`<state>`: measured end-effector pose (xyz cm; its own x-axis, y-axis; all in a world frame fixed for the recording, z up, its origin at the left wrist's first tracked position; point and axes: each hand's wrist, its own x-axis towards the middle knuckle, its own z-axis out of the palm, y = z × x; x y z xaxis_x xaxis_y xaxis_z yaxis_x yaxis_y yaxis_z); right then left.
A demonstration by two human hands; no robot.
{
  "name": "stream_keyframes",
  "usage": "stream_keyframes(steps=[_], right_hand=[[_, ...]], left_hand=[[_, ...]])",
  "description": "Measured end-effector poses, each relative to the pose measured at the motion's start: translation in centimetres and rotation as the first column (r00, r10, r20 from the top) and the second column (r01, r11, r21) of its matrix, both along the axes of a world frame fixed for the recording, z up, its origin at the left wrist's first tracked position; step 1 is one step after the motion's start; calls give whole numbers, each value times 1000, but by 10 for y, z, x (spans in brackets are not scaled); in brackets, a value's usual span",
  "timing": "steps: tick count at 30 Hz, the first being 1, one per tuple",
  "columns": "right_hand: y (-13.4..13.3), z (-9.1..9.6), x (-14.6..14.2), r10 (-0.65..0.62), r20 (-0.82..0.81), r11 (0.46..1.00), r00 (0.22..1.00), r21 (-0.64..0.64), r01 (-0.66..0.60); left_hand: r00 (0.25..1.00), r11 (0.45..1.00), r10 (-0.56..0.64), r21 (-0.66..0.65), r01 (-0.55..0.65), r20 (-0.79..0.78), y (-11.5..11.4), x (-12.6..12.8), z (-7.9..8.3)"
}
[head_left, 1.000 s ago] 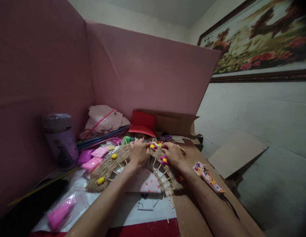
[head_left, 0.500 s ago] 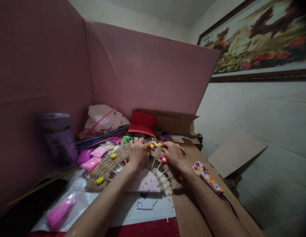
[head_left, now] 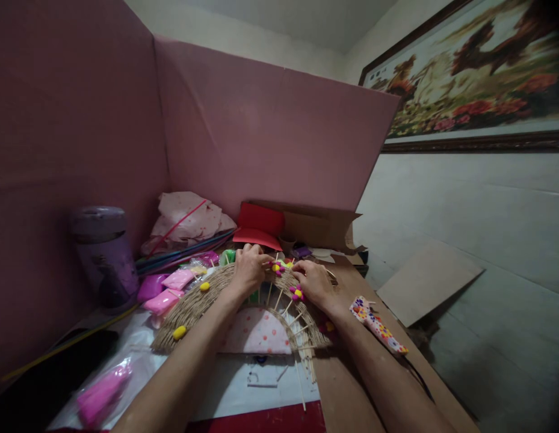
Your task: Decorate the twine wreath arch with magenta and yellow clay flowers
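Note:
A half-ring woven of tan twine over thin wooden sticks lies on the table, arching from lower left to right. Small yellow clay dots and pink-and-yellow clay flowers sit on it. My left hand rests on the top of the arch, fingers curled down and pinching at a pink-and-yellow flower. Just to the right, my right hand lies on the weave with fingers bent, its fingertips touching the same spot. What lies under the fingertips is hidden.
Pink clay packets and a purple lidded cup stand at the left. A bagged pink lump lies near the front. Red paper and a cardboard box sit behind. A flower-patterned strip lies right, near the table edge. Pink boards wall the back.
My left hand has slid a little up and to the right along the arch toward the flower at the top. The view has shifted slightly. My right hand stays where it was.

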<state>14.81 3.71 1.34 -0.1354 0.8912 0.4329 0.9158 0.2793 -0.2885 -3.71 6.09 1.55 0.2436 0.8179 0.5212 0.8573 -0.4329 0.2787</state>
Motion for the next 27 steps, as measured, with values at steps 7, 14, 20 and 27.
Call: stream_keyframes(steps=[7, 14, 20, 27], right_hand=[[1, 0, 1, 8, -14, 1000, 1000, -1, -8], [2, -2, 2, 5, -22, 1000, 1000, -13, -5], [1, -2, 2, -13, -17, 1000, 1000, -22, 13], [-1, 1, 0, -18, -10, 1000, 1000, -14, 18]], left_hand=[[999, 1000, -30, 4, 30, 18, 4, -1, -2], [995, 997, -69, -37, 72, 73, 5, -2, -1], [995, 999, 35, 28, -37, 90, -4, -6, 2], [995, 993, 65, 100, -58, -75, -17, 1, -3]])
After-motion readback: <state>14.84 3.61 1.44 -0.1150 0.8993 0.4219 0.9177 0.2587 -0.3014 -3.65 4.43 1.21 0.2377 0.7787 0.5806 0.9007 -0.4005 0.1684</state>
